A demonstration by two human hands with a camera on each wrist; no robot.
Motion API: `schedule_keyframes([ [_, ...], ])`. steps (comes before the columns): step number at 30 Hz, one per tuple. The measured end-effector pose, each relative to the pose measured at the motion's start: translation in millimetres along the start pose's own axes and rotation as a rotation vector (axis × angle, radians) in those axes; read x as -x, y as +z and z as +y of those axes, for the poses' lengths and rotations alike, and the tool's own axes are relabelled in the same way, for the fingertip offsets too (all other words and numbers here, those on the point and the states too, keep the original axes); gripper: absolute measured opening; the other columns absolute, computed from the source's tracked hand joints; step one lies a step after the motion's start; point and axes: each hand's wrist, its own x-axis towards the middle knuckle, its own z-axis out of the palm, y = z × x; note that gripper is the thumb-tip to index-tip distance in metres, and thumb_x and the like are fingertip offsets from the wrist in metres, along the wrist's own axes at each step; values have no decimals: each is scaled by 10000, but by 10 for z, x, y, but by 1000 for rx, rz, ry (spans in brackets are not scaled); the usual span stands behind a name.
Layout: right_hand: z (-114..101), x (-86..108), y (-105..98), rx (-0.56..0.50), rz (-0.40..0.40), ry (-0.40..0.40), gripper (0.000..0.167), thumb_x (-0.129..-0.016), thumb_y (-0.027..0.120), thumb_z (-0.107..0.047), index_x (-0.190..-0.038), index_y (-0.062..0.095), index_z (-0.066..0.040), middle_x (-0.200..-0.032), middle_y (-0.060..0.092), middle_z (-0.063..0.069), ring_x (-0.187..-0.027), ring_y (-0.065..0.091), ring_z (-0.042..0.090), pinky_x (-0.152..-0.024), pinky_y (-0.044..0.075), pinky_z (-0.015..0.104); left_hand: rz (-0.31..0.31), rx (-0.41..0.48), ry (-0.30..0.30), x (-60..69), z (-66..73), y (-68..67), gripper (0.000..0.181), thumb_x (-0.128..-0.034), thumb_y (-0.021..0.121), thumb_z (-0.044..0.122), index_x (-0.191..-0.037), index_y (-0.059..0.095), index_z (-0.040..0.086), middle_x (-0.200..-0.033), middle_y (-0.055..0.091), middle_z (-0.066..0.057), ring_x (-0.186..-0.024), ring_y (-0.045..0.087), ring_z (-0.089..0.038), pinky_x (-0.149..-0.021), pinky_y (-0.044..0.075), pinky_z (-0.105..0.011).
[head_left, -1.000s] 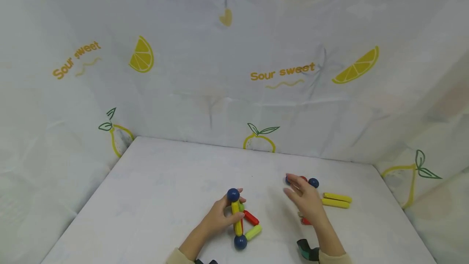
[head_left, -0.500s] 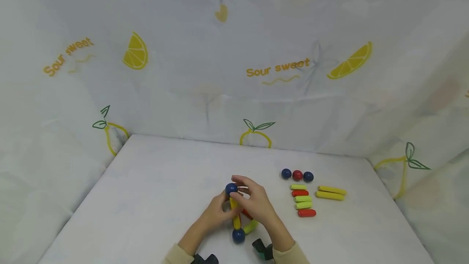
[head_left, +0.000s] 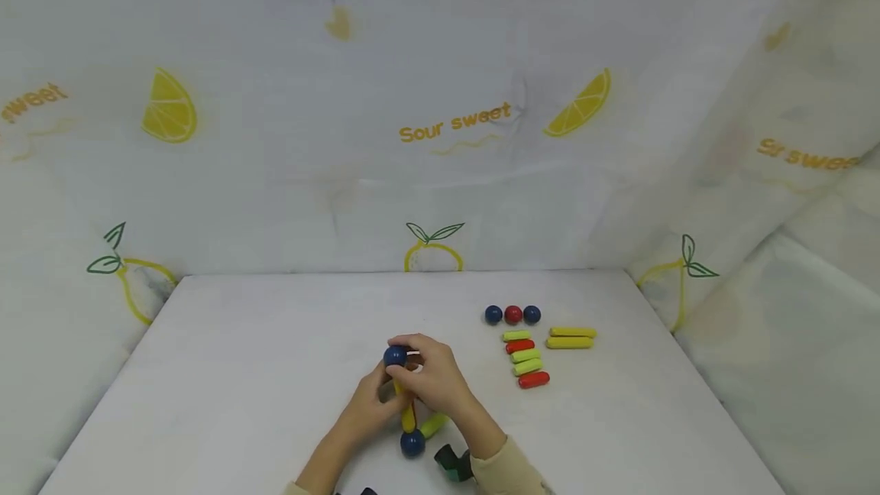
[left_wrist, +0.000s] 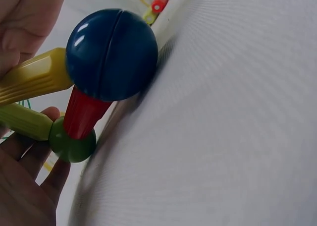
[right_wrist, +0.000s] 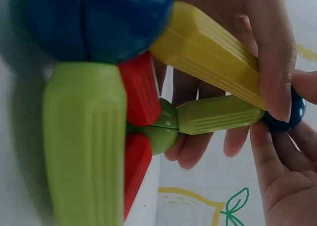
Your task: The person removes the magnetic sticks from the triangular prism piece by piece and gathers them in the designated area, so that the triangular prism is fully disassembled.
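A structure of magnetic rods and balls stands in front of me. My left hand [head_left: 367, 407] holds it, thumb across the yellow rod [head_left: 409, 418] and fingers behind the green ball [left_wrist: 73, 144]. The upper blue ball [head_left: 395, 355] is pinched between thumb and fingers of my right hand [head_left: 440, 380]. A lower blue ball [head_left: 412, 443] joins the yellow rod, a light green rod [head_left: 434, 425] and a red rod [left_wrist: 84, 114] near the table. Another light green rod [right_wrist: 220, 114] runs from the green ball toward the upper blue ball. The hands partly hide the structure.
On the white table [head_left: 275, 342], two blue balls and a red ball [head_left: 512, 315] line up at the back right. Below them lie several short red and light green rods [head_left: 526, 355], with two yellow rods [head_left: 571, 342] beside. A lemon-print sheet [head_left: 309, 174] hangs behind.
My right hand has come left from beside the loose pieces and now pinches the upper blue ball. My left hand keeps its hold. The head view has turned right.
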Motion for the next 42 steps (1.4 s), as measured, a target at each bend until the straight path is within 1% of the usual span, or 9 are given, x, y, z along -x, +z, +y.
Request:
schedule_keyframes([
  [6,21,-69,74,-133,-6,10,339,-889,653,-135,-1203,601,-19,-1208,616,146,-1104,623,255,-907,525,272,35,6,-41,55,-1,-78,617,-913,609,304,-1453,350,154,-1389,523,-43,-1285,487,-299,-1068,340,-586],
  [9,30,-85,54,-155,-8,14,334,-898,642,-113,-1205,593,9,-1199,619,164,-1108,618,265,-902,524,255,41,-3,-31,38,16,-78,617,-917,600,297,-1455,341,142,-1404,508,-48,-1277,496,-283,-1057,363,-574],
  [13,-51,-76,-34,-179,-16,32,337,-907,620,-73,-1211,576,64,-1197,616,210,-1109,610,312,-893,532,277,29,-72,12,-21,10,-56,508,-949,554,282,-1397,371,125,-1244,596,-6,-1092,585,-178,-957,489,-438],
  [16,-114,-66,-123,-222,-24,80,340,-920,596,-69,-1223,565,84,-1195,616,232,-1094,613,321,-893,536,275,7,-104,36,-63,5,-35,404,-964,526,268,-1327,395,146,-1091,602,13,-933,569,-114,-820,515,-313],
  [19,-60,-79,-181,-321,-11,153,364,-937,581,-108,-1249,551,78,-1210,610,225,-1083,617,285,-918,525,282,-3,-99,45,-85,12,-19,374,-967,523,247,-1313,397,181,-1123,616,-7,-962,588,-119,-835,526,-313],
  [22,93,-99,-212,-385,39,201,399,-935,599,-172,-1262,550,51,-1232,602,200,-1099,613,248,-949,510,304,-5,-76,38,-86,19,-10,417,-964,532,224,-1353,386,190,-1233,607,-19,-1061,599,-148,-943,504,-386],
  [29,426,-81,-381,-375,206,275,416,-866,690,-165,-1249,585,-42,-1274,588,135,-1136,579,230,-933,515,275,-11,-39,-8,-63,44,-6,460,-961,546,236,-1381,385,143,-1238,611,-8,-1121,591,-180,-1021,448,-448],
  [34,682,-74,-544,-265,331,307,380,-859,684,-88,-1227,601,-45,-1273,589,149,-1161,579,266,-944,505,297,-11,-64,-22,-53,22,-2,479,-961,544,264,-1391,378,134,-1243,608,-5,-1144,582,-160,-1028,445,-429],
  [42,970,-93,-681,-134,371,474,404,-873,661,-121,-1269,584,-107,-1389,505,138,-1267,495,296,-1054,413,441,-9,-60,-18,-10,62,-8,563,-953,559,262,-1452,331,137,-1274,605,-31,-1172,580,-192,-1025,450,-370],
])
